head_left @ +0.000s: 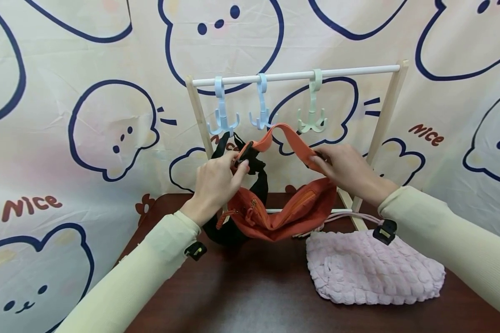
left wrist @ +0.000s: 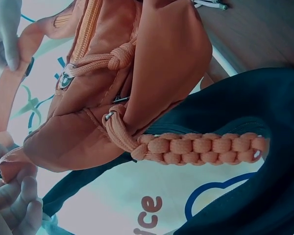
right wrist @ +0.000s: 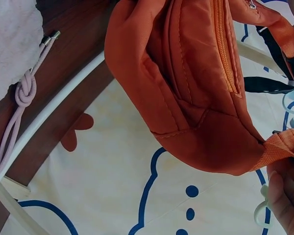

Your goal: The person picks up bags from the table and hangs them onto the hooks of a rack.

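Observation:
An orange waist bag (head_left: 283, 219) hangs in the air between my two hands, its middle sagging. My left hand (head_left: 216, 185) pinches the left end of its strap by a dark buckle (head_left: 245, 151). With thumb and fingers my right hand (head_left: 346, 169) grips the strap's right end. Between the hands the orange strap (head_left: 292, 138) arches up, just below the hooks. In the left wrist view a braided orange cord (left wrist: 201, 149) dangles from a zipper pull. The right wrist view shows the bag's smooth end (right wrist: 210, 147) joined to the strap beside my fingers.
Behind stands a rack with a white bar (head_left: 354, 71), holding two blue hooks (head_left: 221, 111) (head_left: 261, 108) and a green one (head_left: 313, 108). A black bag (head_left: 225, 233) hangs from the left hook. On the brown table (head_left: 250, 296) lies a pink puffy bag (head_left: 371, 273) with a cord.

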`<act>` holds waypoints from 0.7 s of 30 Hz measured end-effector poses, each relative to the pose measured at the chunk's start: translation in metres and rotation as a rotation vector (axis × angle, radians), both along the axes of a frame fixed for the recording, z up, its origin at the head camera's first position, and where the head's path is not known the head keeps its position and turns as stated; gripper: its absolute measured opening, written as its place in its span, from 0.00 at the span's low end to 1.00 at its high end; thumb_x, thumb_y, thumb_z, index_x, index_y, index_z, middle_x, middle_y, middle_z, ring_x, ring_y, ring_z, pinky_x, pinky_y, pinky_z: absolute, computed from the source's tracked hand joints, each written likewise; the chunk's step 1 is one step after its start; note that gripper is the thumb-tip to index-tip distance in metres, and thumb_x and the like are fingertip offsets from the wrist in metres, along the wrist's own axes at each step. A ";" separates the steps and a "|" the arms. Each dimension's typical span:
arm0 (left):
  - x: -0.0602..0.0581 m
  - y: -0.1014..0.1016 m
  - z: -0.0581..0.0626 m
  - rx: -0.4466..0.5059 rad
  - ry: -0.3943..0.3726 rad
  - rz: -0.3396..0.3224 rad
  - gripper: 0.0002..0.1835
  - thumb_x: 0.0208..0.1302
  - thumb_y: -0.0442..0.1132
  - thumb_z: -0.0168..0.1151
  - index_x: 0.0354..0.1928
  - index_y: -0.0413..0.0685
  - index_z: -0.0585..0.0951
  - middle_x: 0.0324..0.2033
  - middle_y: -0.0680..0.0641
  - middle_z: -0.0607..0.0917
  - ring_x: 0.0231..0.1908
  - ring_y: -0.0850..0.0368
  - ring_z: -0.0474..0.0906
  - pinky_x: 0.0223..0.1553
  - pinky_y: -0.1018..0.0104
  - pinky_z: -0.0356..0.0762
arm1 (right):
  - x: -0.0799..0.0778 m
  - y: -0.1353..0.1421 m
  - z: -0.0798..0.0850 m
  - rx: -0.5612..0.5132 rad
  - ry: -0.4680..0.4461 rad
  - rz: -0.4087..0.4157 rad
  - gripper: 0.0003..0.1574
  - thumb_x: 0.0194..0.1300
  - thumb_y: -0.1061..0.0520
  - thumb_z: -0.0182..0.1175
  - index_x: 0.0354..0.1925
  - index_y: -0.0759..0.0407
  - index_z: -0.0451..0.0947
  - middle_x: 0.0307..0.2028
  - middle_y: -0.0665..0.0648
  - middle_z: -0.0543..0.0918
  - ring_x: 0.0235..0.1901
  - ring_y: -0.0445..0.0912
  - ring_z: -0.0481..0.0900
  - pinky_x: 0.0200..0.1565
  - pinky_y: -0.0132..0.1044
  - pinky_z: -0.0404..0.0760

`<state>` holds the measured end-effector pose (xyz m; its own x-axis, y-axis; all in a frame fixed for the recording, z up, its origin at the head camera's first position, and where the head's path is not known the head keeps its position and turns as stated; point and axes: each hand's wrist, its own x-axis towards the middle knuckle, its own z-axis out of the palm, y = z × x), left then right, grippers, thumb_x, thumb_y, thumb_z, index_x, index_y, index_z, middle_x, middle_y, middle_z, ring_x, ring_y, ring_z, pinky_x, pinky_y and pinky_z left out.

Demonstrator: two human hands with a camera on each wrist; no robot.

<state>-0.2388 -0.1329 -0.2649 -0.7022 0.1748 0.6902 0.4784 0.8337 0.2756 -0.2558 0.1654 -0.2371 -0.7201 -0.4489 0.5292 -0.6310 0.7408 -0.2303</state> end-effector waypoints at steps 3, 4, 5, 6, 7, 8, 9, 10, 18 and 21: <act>0.001 -0.001 0.002 0.003 0.004 -0.001 0.15 0.73 0.48 0.60 0.46 0.45 0.84 0.16 0.50 0.78 0.15 0.56 0.70 0.17 0.64 0.62 | 0.000 -0.002 0.002 0.002 -0.008 -0.007 0.13 0.73 0.59 0.60 0.49 0.66 0.83 0.34 0.62 0.87 0.28 0.49 0.77 0.33 0.41 0.76; 0.000 -0.001 0.002 0.004 0.005 0.000 0.15 0.73 0.48 0.60 0.46 0.45 0.84 0.16 0.50 0.78 0.15 0.56 0.69 0.17 0.64 0.62 | 0.000 -0.003 0.002 0.002 -0.012 -0.011 0.12 0.73 0.59 0.60 0.48 0.66 0.83 0.34 0.62 0.87 0.27 0.49 0.77 0.33 0.41 0.76; 0.000 -0.001 0.003 0.003 0.007 0.002 0.15 0.73 0.48 0.60 0.46 0.45 0.85 0.16 0.50 0.78 0.15 0.56 0.69 0.17 0.64 0.62 | 0.000 -0.003 0.002 0.002 -0.016 -0.015 0.12 0.73 0.59 0.60 0.48 0.66 0.83 0.34 0.62 0.87 0.28 0.49 0.77 0.33 0.41 0.77; 0.000 -0.002 0.003 0.003 0.008 0.004 0.14 0.73 0.48 0.60 0.46 0.45 0.85 0.16 0.50 0.78 0.14 0.56 0.69 0.17 0.64 0.62 | 0.000 -0.004 0.003 0.002 -0.016 -0.015 0.12 0.73 0.59 0.60 0.48 0.66 0.83 0.34 0.62 0.87 0.28 0.49 0.77 0.33 0.42 0.77; 0.000 -0.002 0.004 0.003 0.011 0.006 0.15 0.73 0.48 0.59 0.46 0.45 0.85 0.16 0.50 0.78 0.14 0.56 0.69 0.17 0.64 0.62 | -0.001 -0.004 0.003 0.001 -0.018 -0.018 0.12 0.73 0.59 0.60 0.47 0.66 0.83 0.33 0.62 0.87 0.28 0.50 0.77 0.34 0.42 0.78; 0.000 -0.002 0.004 0.003 0.013 0.009 0.15 0.73 0.48 0.59 0.46 0.45 0.85 0.15 0.50 0.78 0.14 0.56 0.69 0.17 0.64 0.62 | -0.001 -0.004 0.004 0.000 -0.021 -0.022 0.11 0.73 0.59 0.60 0.47 0.66 0.83 0.33 0.62 0.87 0.28 0.50 0.77 0.34 0.42 0.78; 0.000 -0.002 0.004 0.004 0.014 0.009 0.14 0.73 0.48 0.59 0.45 0.44 0.84 0.15 0.50 0.78 0.14 0.55 0.69 0.17 0.64 0.62 | -0.001 -0.005 0.004 0.001 -0.021 -0.026 0.11 0.73 0.59 0.61 0.46 0.65 0.83 0.33 0.62 0.86 0.28 0.50 0.77 0.34 0.42 0.78; -0.001 -0.002 0.005 0.006 0.016 0.009 0.14 0.73 0.48 0.59 0.45 0.44 0.84 0.15 0.50 0.78 0.14 0.55 0.69 0.17 0.64 0.62 | -0.001 -0.005 0.005 0.003 -0.019 -0.029 0.11 0.72 0.59 0.61 0.46 0.65 0.84 0.32 0.62 0.86 0.28 0.50 0.77 0.34 0.42 0.78; -0.003 -0.002 0.010 0.005 0.049 0.020 0.15 0.73 0.48 0.59 0.46 0.44 0.85 0.16 0.49 0.79 0.16 0.53 0.72 0.19 0.62 0.64 | -0.003 -0.007 0.009 0.001 -0.014 -0.028 0.11 0.72 0.59 0.62 0.46 0.66 0.84 0.32 0.61 0.87 0.27 0.50 0.78 0.34 0.42 0.78; -0.004 -0.003 0.012 0.005 0.055 0.026 0.16 0.73 0.48 0.59 0.47 0.44 0.85 0.17 0.48 0.80 0.16 0.52 0.72 0.20 0.62 0.64 | -0.004 -0.009 0.011 -0.001 -0.006 -0.022 0.11 0.72 0.59 0.61 0.46 0.66 0.84 0.32 0.62 0.87 0.26 0.50 0.77 0.34 0.43 0.78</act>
<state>-0.2426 -0.1356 -0.2533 -0.6677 0.1532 0.7285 0.4711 0.8447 0.2541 -0.2597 0.1566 -0.2263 -0.7331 -0.4322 0.5251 -0.6130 0.7543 -0.2350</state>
